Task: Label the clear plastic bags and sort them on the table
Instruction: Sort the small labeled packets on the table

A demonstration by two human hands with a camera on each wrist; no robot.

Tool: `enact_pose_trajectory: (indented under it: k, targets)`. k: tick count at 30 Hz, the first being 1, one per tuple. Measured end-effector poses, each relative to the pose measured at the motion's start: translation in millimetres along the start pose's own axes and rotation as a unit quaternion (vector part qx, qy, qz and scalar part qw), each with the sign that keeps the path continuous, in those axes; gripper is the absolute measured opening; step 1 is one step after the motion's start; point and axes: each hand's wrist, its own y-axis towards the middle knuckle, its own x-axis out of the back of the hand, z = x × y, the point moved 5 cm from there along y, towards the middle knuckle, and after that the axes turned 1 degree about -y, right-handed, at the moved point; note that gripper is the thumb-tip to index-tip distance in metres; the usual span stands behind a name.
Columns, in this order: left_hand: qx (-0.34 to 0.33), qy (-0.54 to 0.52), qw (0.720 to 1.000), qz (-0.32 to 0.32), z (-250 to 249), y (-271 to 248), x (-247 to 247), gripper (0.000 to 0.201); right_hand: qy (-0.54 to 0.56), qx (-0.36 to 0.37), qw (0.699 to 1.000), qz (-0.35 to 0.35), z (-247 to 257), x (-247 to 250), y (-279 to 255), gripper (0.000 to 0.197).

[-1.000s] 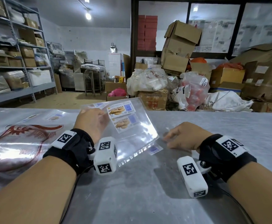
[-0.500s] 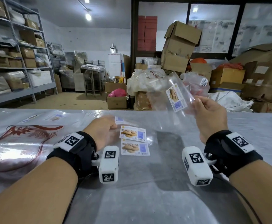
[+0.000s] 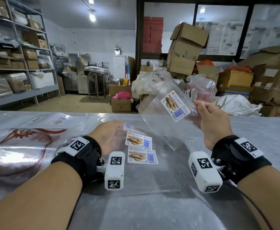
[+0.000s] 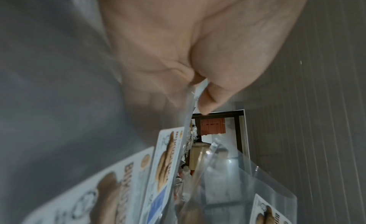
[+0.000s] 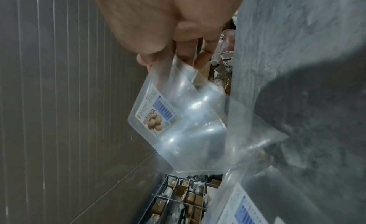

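Two labelled bags (image 3: 141, 150) lie flat on the bench (image 3: 260, 138); left hand (image 3: 107, 136) pinches their edge, right hand (image 3: 214, 120) pinches a third labelled bag (image 3: 174, 105), lifted above the bench

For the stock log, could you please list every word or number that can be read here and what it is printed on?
"BISKUT LENGA": label on the clear bag that the right hand holds.
"BISKUT LENGA", "250": two labels on bags lying by the left hand.
"(40's)": white tag on a far bag; the line above it is blurred.
Fine print and barcodes: too small to read.
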Motion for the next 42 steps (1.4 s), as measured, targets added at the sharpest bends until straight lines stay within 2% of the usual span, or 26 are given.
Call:
enact_pose_trajectory:
  k: [4, 7, 10, 13, 17, 21, 23, 31, 34, 37, 38, 41, 42]
  targets:
    - [0.014, 0.009, 1.0, 0.026, 3, 6, -2, 0.04, -0.053, -0.024, 0.997, 0.054, -7, -4, -1, 0.015]
    - [0.006, 0.009, 1.0, 0.029, 4, 11, -1, 0.044, -0.045, -0.04, 0.991, 0.119, -10, -11, -6, 0.025]
    - [0.004, -0.034, 0.999, 0.004, 3, 14, 3, 0.056, -0.04, -0.034, 0.985, 0.163, -8, -17, -9, 0.031]
    - [-0.002, -0.048, 0.999, 0.009, 1, 13, 5, 0.065, -0.031, -0.014, 0.987, 0.159, -6, -17, -8, 0.036]
    - [-0.022, 0.001, 0.999, 0.048, 3, 13, 0, 0.053, -0.055, 0.013, 0.988, 0.142, -7, -16, -8, 0.04]
    - [-0.024, -0.021, 0.998, 0.055, 5, 13, 1, 0.091, -0.079, 0.029, 0.988, 0.131, -8, -15, -7, 0.04]
    - [-0.018, -0.013, 0.998, 0.056, 6, 13, 2, 0.103, -0.101, 0.043, 0.987, 0.119, -8, -15, -7, 0.038]
    - [-0.004, 0.04, 0.993, 0.114, 3, -2, -7, 0.117, -0.1, 0.08, 0.992, 0.003, -8, -1, 3, 0.03]
    - [-0.004, 0.026, 0.993, 0.114, 3, -3, -7, 0.121, -0.125, 0.084, 0.988, 0.03, -7, -4, 0, 0.025]
    - [-0.007, 0.007, 0.996, 0.093, 3, 2, -4, 0.141, -0.17, 0.069, 0.978, 0.099, -11, -14, -7, 0.019]
    - [-0.012, 0.005, 0.996, 0.088, 3, 4, -3, 0.137, -0.177, 0.063, 0.975, 0.117, -13, -16, -8, 0.017]
    - [-0.023, 0.022, 0.995, 0.09, -3, -3, -8, 0.105, -0.195, 0.045, 0.966, 0.165, -16, -23, -13, 0.018]
    - [-0.029, 0.025, 0.995, 0.088, -5, -5, -9, 0.103, -0.199, 0.038, 0.963, 0.178, -17, -25, -15, 0.019]
